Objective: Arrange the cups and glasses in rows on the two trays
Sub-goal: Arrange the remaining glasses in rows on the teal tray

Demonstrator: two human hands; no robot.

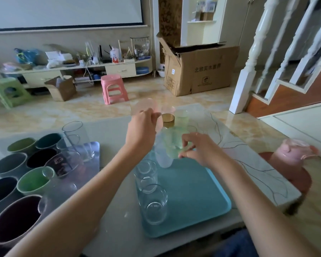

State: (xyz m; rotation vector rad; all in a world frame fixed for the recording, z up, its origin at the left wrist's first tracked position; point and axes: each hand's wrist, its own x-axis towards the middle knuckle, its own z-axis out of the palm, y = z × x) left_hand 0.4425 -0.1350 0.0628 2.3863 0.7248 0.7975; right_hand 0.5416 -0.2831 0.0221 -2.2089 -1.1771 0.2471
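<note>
My left hand (142,130) holds a translucent pink cup (145,107) lifted above the far end of the table. My right hand (198,148) grips a pale green cup (172,143), tilted, just over the far end of the blue tray (193,197). On that tray a frosted clear cup (162,156) stands under the green one, and two clear glasses (153,204) line its left side. The silver tray (93,151) on the left carries several coloured mugs (33,180) and clear tall glasses (76,138).
Beyond my hands an amber glass (168,119), another pale green cup (182,117) and a pink cup (168,109) stand on the table. A pink pitcher (293,154) sits at the right edge. Pink stool (113,88) and cardboard box (198,69) are on the floor.
</note>
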